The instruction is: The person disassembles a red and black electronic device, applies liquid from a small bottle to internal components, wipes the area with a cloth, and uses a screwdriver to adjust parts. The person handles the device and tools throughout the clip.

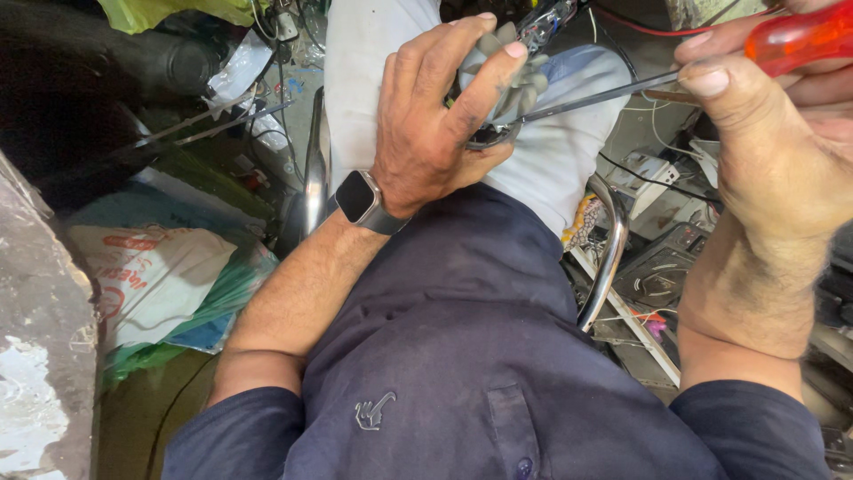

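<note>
View from above, looking down the front of a seated person in a dark navy shirt (444, 356) and pale trousers (551, 160).

The left hand (426, 133) is held over the lap, its fingers (493, 76) curled and pressed around a small grey finned metal part (520, 76), gripping it from the top and side. A smartwatch with a dark strap (362, 200) sits on the left wrist.

The right hand (782, 151) is raised at the right edge of the view, close to the camera. Its thumb and fingers (711, 80) pinch a screwdriver with a translucent orange-red handle (800, 40). The screwdriver's thin dark shaft (595, 98) runs leftwards and slightly down, and its tip meets the grey part where the left hand holds it, just above the pale trousers.

Around the person is clutter. A curved chrome chair frame (609, 258) shows on both sides of the lap. To the left lie a white printed sack (147, 271) and green plastic sheeting (218, 298), with a rough concrete edge (35, 293) at the far left. To the right are a white electrical socket block (649, 173), loose wires (657, 31) and dark electronic parts, too jumbled to name exactly.
</note>
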